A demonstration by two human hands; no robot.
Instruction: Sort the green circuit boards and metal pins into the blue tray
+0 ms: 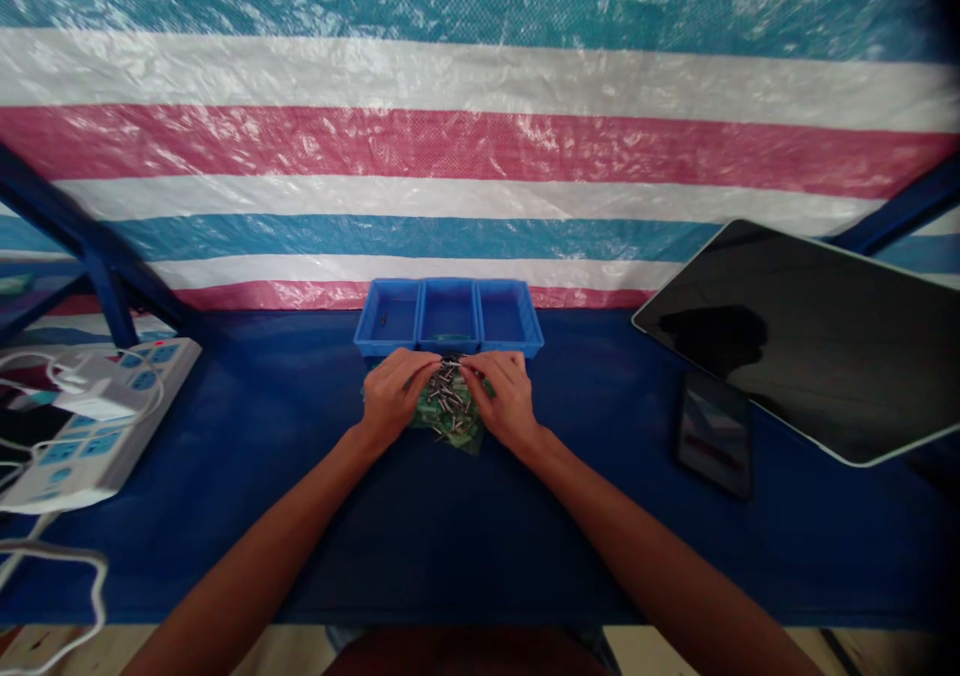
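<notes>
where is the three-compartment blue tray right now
In the head view, the three-compartment blue tray sits just left of centre on the table, between the striped sheet and the left hand and right hand.

On the dark blue table (pixel 457 546), midway between its left and right edges, the left hand (pixel 394 388) and right hand (pixel 506 393) meet fingertip to fingertip, pinching a small piece (pixel 450 363) too small to identify. Below it, loose metal pins (pixel 448 396) lie heaped on a green bag (pixel 470 443). Just beyond, at the far edge, stand 3 joined blue bins (pixel 508 318); the left bin holds 1 small dark piece (pixel 384 320). Along the left edge lies a white power strip (pixel 112 466) with a charger (pixel 101 393). Toward the far right corner, a black screen (pixel 825 336) leans above a dark tablet (pixel 714 436). Striped sheeting (pixel 465 146) hangs behind.
</notes>
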